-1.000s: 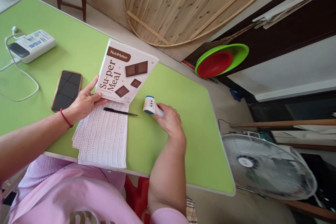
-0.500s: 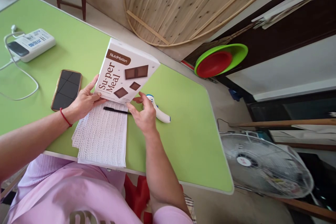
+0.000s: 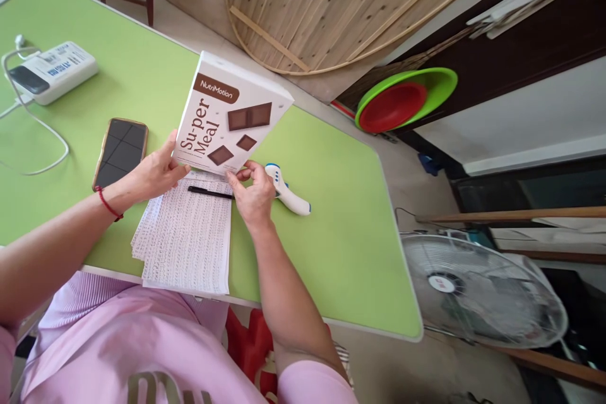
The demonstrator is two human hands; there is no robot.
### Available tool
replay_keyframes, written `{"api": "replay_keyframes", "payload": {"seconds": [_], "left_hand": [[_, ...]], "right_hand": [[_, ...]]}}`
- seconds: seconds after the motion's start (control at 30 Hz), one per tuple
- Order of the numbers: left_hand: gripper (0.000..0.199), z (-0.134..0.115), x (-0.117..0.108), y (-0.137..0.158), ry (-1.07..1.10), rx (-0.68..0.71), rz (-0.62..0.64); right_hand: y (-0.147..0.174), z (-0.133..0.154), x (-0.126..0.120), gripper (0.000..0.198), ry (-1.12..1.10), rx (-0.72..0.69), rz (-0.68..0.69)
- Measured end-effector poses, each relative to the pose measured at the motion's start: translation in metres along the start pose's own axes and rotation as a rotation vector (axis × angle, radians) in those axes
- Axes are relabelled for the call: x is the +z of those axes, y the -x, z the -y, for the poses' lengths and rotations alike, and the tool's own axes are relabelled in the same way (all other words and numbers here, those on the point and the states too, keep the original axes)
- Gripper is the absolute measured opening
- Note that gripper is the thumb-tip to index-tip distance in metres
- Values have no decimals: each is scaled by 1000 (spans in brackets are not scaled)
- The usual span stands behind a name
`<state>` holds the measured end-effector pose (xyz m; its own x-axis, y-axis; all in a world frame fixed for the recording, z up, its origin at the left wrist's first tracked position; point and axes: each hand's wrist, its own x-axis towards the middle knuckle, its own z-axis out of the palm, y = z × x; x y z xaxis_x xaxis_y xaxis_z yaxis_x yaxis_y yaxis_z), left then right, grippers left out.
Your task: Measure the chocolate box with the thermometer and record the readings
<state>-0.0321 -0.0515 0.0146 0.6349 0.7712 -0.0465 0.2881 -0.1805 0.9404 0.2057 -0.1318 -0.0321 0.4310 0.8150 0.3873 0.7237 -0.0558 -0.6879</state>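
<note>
A white box (image 3: 215, 120) printed "NutriMotion Su-per Meal" with brown chocolate pieces is held tilted above the table. My left hand (image 3: 160, 170), with a red string on its wrist, grips the box at its lower left corner. The thumb and fingers of my right hand (image 3: 252, 192) pinch its lower right edge. Beneath the box lie handwritten sheets of paper (image 3: 184, 246), with a black pen (image 3: 208, 192) across their top. Just right of my right hand is a white and blue handheld thermometer (image 3: 291, 196). A smartphone (image 3: 120, 150) lies beside my left hand.
The green table (image 3: 341, 252) has a white rim. A white power bank (image 3: 54, 72) with a cable (image 3: 64, 139) sits at its left. Beyond the right edge stands a fan (image 3: 478, 290). Green and red basins (image 3: 440, 85) and a round wooden board (image 3: 307, 6) are behind.
My right hand's fingers have closed in on the box's lower right edge. The box has risen slightly, and the whole view has shifted a little.
</note>
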Motion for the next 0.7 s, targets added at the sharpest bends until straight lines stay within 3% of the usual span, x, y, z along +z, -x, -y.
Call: {"api": "replay_keyframes", "payload": {"seconds": [0.17,0.27,0.4,0.5,0.6,0.7], "left_hand": [[60,6,8,-6,313,5,11],[67,12,11,-6,346,-34,-20],[77,10,13,0,102,-39,-149],[51,-3,11,6,-111,-24,-245],[20,-13,9,9,-274,-8,-266],[7,-14,11,10,-429,93,-161]], "right_hand": [[-5,-3,0,32,-46,-73,23],[-1,-2,-16,20,91,-133,121],[8,-1,-40,16,282,-226,419],[7,-2,-52,19,294,-269,555],[1,-2,-61,16,241,-275,585],[-2,1,-67,6,109,-189,453]]}}
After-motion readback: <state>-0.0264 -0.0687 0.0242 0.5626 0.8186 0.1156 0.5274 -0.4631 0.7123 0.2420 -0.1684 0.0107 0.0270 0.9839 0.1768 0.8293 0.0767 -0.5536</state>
